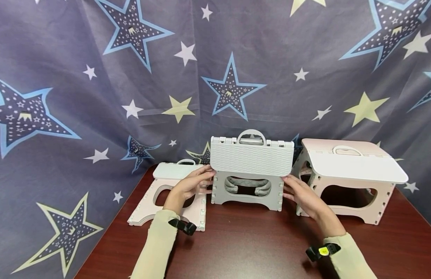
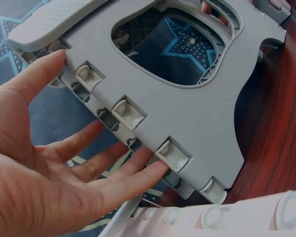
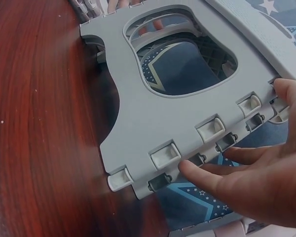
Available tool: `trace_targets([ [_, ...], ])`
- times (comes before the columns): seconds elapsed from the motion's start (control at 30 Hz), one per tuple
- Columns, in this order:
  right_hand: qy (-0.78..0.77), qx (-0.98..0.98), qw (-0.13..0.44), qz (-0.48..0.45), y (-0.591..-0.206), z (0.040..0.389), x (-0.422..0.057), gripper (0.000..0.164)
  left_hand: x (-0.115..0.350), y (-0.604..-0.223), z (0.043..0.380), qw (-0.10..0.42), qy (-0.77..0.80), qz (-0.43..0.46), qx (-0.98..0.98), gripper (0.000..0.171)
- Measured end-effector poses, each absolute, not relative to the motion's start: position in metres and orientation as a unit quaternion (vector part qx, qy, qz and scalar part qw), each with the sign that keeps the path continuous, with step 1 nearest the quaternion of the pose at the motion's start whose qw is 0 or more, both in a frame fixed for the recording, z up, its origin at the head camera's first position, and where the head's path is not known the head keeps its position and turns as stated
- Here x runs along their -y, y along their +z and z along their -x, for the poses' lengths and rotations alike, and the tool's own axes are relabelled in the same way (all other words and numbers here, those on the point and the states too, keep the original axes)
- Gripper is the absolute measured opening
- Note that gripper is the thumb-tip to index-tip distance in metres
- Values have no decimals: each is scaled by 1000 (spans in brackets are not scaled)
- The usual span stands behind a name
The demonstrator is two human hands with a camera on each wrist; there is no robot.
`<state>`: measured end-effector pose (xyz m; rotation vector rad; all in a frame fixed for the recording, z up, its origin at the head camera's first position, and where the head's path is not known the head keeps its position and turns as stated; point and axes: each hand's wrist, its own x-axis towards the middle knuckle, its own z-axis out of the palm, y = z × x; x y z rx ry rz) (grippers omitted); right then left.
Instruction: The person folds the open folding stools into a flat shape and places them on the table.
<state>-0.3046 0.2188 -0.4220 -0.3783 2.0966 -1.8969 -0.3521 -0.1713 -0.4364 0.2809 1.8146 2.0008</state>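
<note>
"While both hands are on the grey stool, is either one really wrapped round it?"

"Not from what I see. The left hand is pretty spread out, fingers mostly straight, thumb up by the seat, fingertips against the stool's left edge. Touching rather than clutching."

"And the right hand?"

"Same deal, mirrored. Thumb near the seat, fingers loosely extended, tips at the right edge by the little pegs. So it's basically framed between two sets of fingertips."

"How's the stool standing?"

"Upright, towards the back of the table, seat panel facing the person, handle looped on top. Can't tell how much of the weight the hands are taking, tbh."

"What's around it?"

"Left of the grey stool is a folded stool, pink legs, pale green seat, partly behind the left arm. Right of it, beyond the right hand, a pink stool stands unfolded with a pink-and-white top. Cream sleeves reach in from the front, black straps at the wrists. Starry curtain behind it."
</note>
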Motion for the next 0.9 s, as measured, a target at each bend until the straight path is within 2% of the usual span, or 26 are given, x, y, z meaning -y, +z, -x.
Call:
trace_targets([
  [0.47, -665, -721, 160, 112, -419, 305, -219, 73, 169, -435, 351, 213, 729, -85, -645, 77],
  [0.9, -665, -722, 148, 119, -423, 304, -218, 73, 168, -438, 353, 204, 725, -82, -652, 77],
])
